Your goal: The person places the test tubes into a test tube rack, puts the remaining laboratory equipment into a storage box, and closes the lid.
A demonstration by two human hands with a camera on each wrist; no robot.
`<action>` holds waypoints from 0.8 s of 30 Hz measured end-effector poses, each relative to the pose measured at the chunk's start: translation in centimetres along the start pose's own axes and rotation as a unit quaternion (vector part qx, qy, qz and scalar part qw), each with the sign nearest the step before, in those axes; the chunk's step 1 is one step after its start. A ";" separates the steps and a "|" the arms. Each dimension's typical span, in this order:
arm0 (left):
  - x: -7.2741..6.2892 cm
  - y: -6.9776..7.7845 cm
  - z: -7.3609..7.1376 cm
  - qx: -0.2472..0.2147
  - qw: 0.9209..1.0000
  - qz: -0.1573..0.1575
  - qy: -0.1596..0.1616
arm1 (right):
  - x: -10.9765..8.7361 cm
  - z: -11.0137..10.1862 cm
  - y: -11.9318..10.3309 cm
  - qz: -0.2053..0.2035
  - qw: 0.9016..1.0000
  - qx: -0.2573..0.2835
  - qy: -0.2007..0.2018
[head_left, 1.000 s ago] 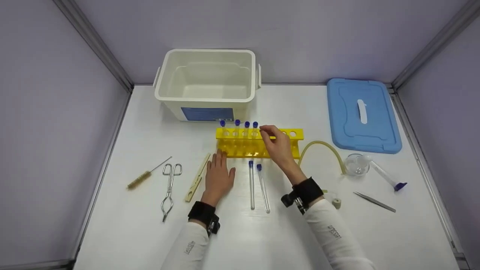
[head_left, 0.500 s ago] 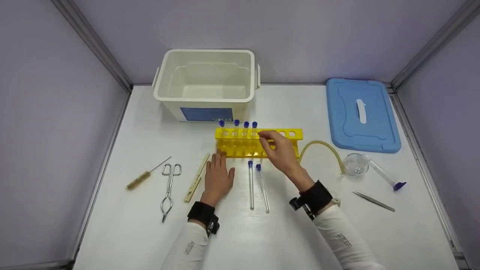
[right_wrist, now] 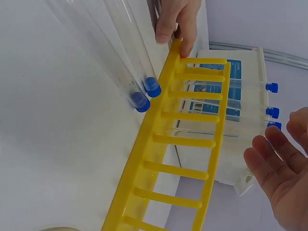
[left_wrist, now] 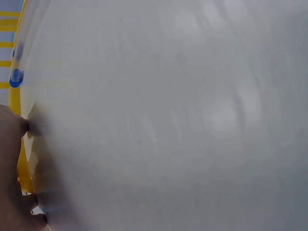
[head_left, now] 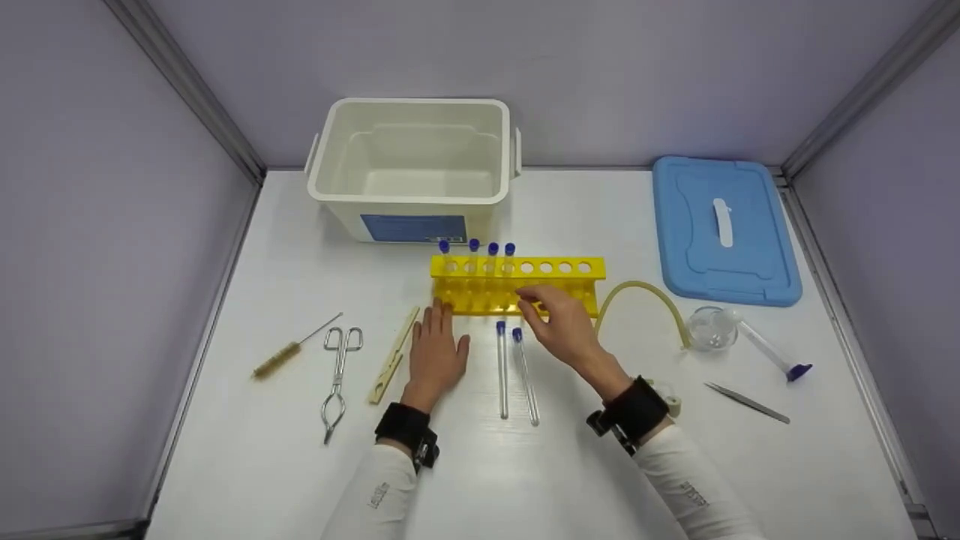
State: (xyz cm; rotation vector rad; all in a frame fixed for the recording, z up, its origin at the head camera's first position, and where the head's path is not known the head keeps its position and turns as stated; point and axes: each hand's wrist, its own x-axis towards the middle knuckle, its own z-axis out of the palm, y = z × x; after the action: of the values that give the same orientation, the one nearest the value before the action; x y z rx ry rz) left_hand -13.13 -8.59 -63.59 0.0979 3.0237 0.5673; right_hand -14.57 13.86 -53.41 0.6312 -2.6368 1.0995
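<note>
My left hand point(head_left: 437, 356) lies on the white table with its fingers straight, the tips at the front left corner of a yellow test tube rack point(head_left: 480, 291). Several blue-capped test tubes point(head_left: 474, 247) stand in the rack's left holes. My right hand point(head_left: 562, 326) hovers before the rack's right half, fingers loosely bent; the right wrist view shows nothing between those fingers point(right_wrist: 267, 159). On the table between the hands lie two more capped test tubes, one straight tube point(head_left: 503, 375) and one slanted tube point(head_left: 528, 382), caps toward the rack.
Behind the rack stands a white bin point(head_left: 412, 201). Its blue lid point(head_left: 727, 232) lies back right. At left are a brush point(head_left: 279, 361), metal tongs point(head_left: 339, 375) and a wooden test tube clamp point(head_left: 391, 364). Tubing point(head_left: 637, 283), a glass vessel point(head_left: 712, 330), a cylinder point(head_left: 766, 346) and tweezers point(head_left: 748, 403) lie right.
My right hand has drawn back from the rack's top holes toward me, so they now show. The left hand and the test tubes have stayed in place.
</note>
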 end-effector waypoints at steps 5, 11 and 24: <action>0.0 0.0 0.0 -0.002 1.000 0.000 0.000 | -1.0 0.7 0.8 0.003 1.000 -0.002 -0.013; 0.0 -0.1 0.1 0.001 1.000 0.000 0.002 | -2.0 1.3 1.5 0.015 0.998 -0.041 -0.041; 0.0 -0.1 0.1 0.000 1.000 0.008 0.015 | -3.8 3.4 2.4 0.085 0.988 -0.094 -0.086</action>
State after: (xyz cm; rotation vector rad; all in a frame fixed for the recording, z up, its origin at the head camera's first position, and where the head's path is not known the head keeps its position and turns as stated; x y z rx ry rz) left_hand -13.09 -8.65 -63.72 0.1146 3.0540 0.5735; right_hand -12.41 14.11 -58.64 0.4896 -2.9463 0.8564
